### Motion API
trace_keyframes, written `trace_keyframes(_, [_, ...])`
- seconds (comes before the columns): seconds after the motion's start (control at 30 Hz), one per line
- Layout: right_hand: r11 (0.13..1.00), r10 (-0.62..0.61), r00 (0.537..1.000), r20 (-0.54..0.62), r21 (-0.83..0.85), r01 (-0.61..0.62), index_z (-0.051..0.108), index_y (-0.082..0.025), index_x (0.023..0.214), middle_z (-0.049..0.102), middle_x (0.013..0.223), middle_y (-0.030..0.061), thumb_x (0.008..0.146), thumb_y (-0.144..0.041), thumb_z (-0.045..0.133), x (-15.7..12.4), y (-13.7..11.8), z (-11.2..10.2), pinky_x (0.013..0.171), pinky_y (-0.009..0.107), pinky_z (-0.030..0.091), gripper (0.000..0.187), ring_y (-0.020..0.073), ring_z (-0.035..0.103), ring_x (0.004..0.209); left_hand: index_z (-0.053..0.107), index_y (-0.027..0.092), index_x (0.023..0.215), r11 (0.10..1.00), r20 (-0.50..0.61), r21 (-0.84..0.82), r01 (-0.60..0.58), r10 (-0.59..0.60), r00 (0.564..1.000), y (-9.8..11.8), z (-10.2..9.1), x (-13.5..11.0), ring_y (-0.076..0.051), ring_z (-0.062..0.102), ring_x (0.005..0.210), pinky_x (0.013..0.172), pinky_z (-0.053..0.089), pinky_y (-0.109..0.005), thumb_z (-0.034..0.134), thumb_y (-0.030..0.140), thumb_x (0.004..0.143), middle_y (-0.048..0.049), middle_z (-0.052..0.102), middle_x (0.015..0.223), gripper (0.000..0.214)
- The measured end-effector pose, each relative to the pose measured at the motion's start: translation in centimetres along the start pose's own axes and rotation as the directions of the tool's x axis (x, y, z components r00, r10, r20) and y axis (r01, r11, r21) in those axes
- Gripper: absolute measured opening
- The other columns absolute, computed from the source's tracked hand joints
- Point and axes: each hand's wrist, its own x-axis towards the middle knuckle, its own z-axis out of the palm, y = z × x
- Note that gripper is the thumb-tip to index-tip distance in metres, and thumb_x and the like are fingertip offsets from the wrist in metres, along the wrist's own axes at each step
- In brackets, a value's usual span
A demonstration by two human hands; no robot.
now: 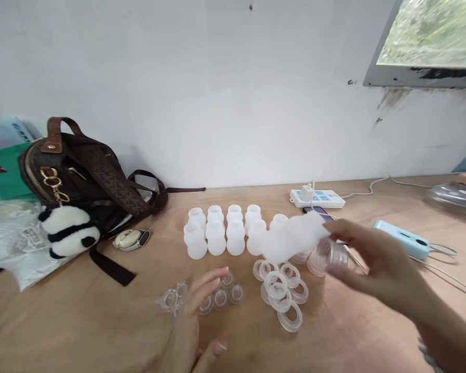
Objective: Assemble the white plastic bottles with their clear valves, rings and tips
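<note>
My right hand (pixel 376 264) grips a frosted white plastic bottle (pixel 295 235) at its clear ribbed end (pixel 332 255). The bottle is tilted sideways and smeared by motion, so its exact fit with that clear part cannot be made out. Below it lies a loose pile of clear plastic rings (pixel 279 298). My left hand (pixel 192 321) is open, thumb and fingers apart, over the table, partly covering small clear round caps (pixel 220 299). Behind the hands, two rows of frosted white bottles (pixel 216 238) stand upright. More pinkish clear rings (pixel 315 263) sit partly hidden behind the held bottle.
On the left are a dark backpack (pixel 97 171), a panda plush (pixel 70 231), a plastic bag (pixel 13 241) and a computer mouse (pixel 128 239). At the back right lie a power strip (pixel 326 199), a phone (pixel 319 211), a light blue device (pixel 402 238) and cables.
</note>
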Motion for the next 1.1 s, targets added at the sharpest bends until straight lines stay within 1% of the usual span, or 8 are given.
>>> trace_keyframes(0.1, [0.983,0.139,0.988,0.068,-0.13,-0.129,0.063,-0.024,0.099,0.067,0.086,0.0041,0.088,-0.05,0.064,2.2,-0.2,-2.4,0.067,0.034,0.05,0.027,0.0232,0.063,0.082,0.048,0.026,0.138,1.0,-0.107,0.016,0.01,-0.008,0.994,0.5,0.6,0.0,-0.031,0.056,0.119,0.1,0.043,-0.048,0.046,0.05,0.1,-0.0142,0.06,0.13,0.045])
trace_keyframes(0.2, [0.955,0.207,0.965,0.159,-0.246,-0.164,0.063,-0.023,0.088,0.063,0.078,0.0021,0.088,-0.052,0.063,3.8,-0.3,-2.8,0.063,0.033,0.046,0.029,0.0195,0.057,0.072,0.049,0.025,0.137,0.999,-0.138,0.033,-0.003,0.008,0.99,1.0,1.0,0.1,-0.031,0.056,0.116,0.099,0.042,-0.048,0.044,0.048,0.101,-0.0137,0.06,0.126,0.043])
trace_keyframes(0.33, [0.923,0.269,0.926,0.265,-0.344,-0.17,0.06,-0.022,0.078,0.057,0.071,0.0009,0.087,-0.053,0.061,5.3,-0.1,-1.4,0.057,0.031,0.04,0.033,0.0179,0.053,0.066,0.049,0.026,0.136,0.999,-0.148,0.046,-0.013,0.019,0.989,1.5,0.9,0.4,-0.03,0.056,0.113,0.098,0.043,-0.046,0.042,0.046,0.102,-0.0122,0.059,0.124,0.04])
trace_keyframes(0.47, [0.89,0.318,0.905,0.284,-0.418,-0.181,0.057,-0.021,0.077,0.059,0.071,0.0017,0.084,-0.05,0.063,6.3,0.2,0.0,0.054,0.03,0.037,0.03,0.0184,0.054,0.065,0.049,0.025,0.135,0.998,-0.134,0.054,-0.019,0.026,0.991,1.6,0.6,0.5,-0.029,0.056,0.113,0.098,0.043,-0.045,0.042,0.045,0.103,-0.0116,0.059,0.123,0.039])
trace_keyframes(0.67, [0.854,0.334,0.896,0.292,-0.495,-0.157,0.056,-0.021,0.082,0.06,0.07,0.0024,0.085,-0.048,0.059,7.0,0.5,1.5,0.055,0.031,0.036,0.027,0.0202,0.054,0.063,0.048,0.026,0.135,0.998,-0.109,0.058,-0.008,0.015,0.994,1.6,0.6,0.3,-0.028,0.055,0.115,0.1,0.04,-0.042,0.04,0.046,0.103,-0.0105,0.059,0.125,0.039])
trace_keyframes(0.83, [0.822,0.292,0.904,0.314,-0.565,-0.069,0.054,-0.022,0.078,0.059,0.064,0.0017,0.086,-0.044,0.059,7.2,0.5,2.8,0.061,0.033,0.037,0.024,0.0217,0.055,0.064,0.048,0.027,0.136,0.999,-0.093,0.038,-0.004,0.008,0.996,1.6,0.4,0.3,-0.027,0.054,0.117,0.1,0.04,-0.04,0.04,0.047,0.104,-0.0098,0.058,0.126,0.039])
trace_keyframes(0.97, [0.798,0.265,0.907,0.328,-0.603,-0.014,0.052,-0.022,0.076,0.064,0.068,0.0039,0.087,-0.045,0.06,7.0,0.7,3.6,0.067,0.035,0.037,0.026,0.0237,0.059,0.068,0.048,0.027,0.136,0.999,-0.079,0.043,-0.01,0.013,0.997,1.6,0.3,0.3,-0.027,0.055,0.116,0.1,0.039,-0.039,0.04,0.046,0.104,-0.0094,0.058,0.127,0.039])
trace_keyframes(1.1, [0.764,0.285,0.902,0.326,-0.645,-0.008,0.052,-0.022,0.075,0.066,0.07,0.0048,0.085,-0.043,0.063,6.6,0.9,4.3,0.068,0.034,0.037,0.026,0.0279,0.063,0.077,0.048,0.027,0.136,0.998,-0.066,0.057,-0.022,0.026,0.997,1.5,0.2,0.3,-0.026,0.054,0.117,0.102,0.038,-0.037,0.04,0.046,0.104,-0.0086,0.058,0.127,0.039])
